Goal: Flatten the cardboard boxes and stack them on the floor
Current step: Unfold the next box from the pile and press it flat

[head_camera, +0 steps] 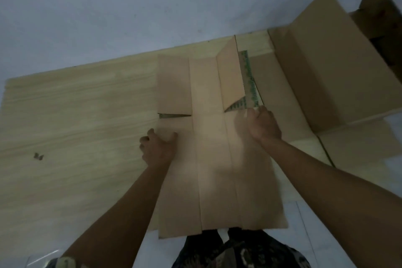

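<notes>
A flattened brown cardboard box lies in front of me on a light wood-grain surface. Its far flaps stick out; the right one tilts upward and carries a strip of green-printed tape. My left hand holds the box's left edge, thumb on top and fingers curled around the edge. My right hand pinches the near end of the tape strip at the box's right side. Another, unflattened cardboard box lies open on its side to the right.
A pale wall rises just behind the wood-grain surface. More cardboard stands at the far right behind the open box. White tiled floor shows near my legs. A small dark scrap lies on the wood at the left.
</notes>
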